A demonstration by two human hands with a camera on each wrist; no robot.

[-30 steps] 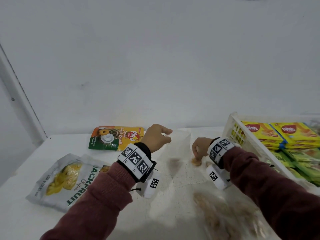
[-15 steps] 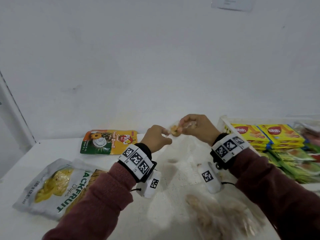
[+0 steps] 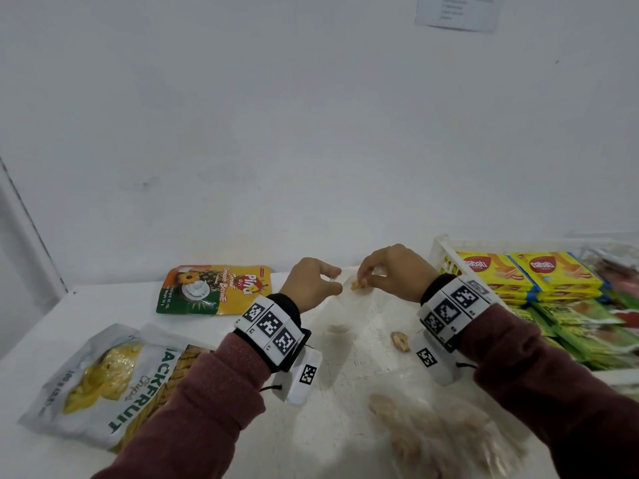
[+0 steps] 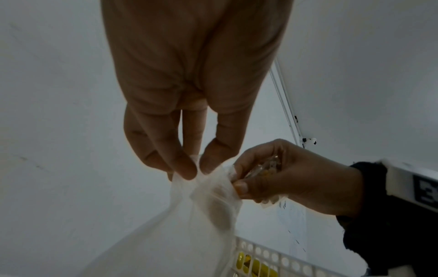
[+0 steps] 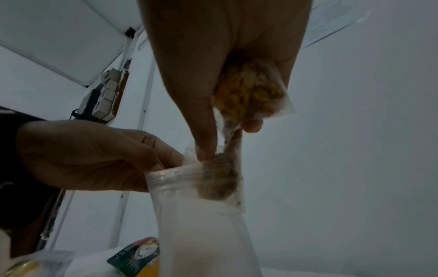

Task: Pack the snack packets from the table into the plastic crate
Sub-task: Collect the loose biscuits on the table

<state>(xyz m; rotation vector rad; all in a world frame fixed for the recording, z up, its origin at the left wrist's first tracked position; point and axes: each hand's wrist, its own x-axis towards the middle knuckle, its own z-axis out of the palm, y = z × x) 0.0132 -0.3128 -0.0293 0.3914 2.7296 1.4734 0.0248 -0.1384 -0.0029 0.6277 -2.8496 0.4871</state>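
My left hand [image 3: 332, 282] pinches the rim of an upright clear plastic bag [image 3: 340, 307] between thumb and fingers [image 4: 187, 166]. My right hand [image 3: 363, 281] grips a small clear packet of yellow snack [image 5: 249, 90] and holds it at the bag's mouth [image 5: 189, 172]. The white plastic crate [image 3: 446, 252] stands at the right and holds yellow wafer packs [image 3: 498, 271] and green packets [image 3: 587, 326]. A jackfruit chips bag [image 3: 103, 385] and a pineapple biscuit pouch [image 3: 211, 288] lie on the table at the left.
A loose snack piece [image 3: 401, 340] lies on the white table [image 3: 345, 392] by my right wrist. A clear bag of pale snacks [image 3: 442, 440] sits at the near edge. The wall stands close behind the table.
My right hand rose from the table with the small packet and came to the mouth of the clear bag. My left hand stayed on the bag's rim.
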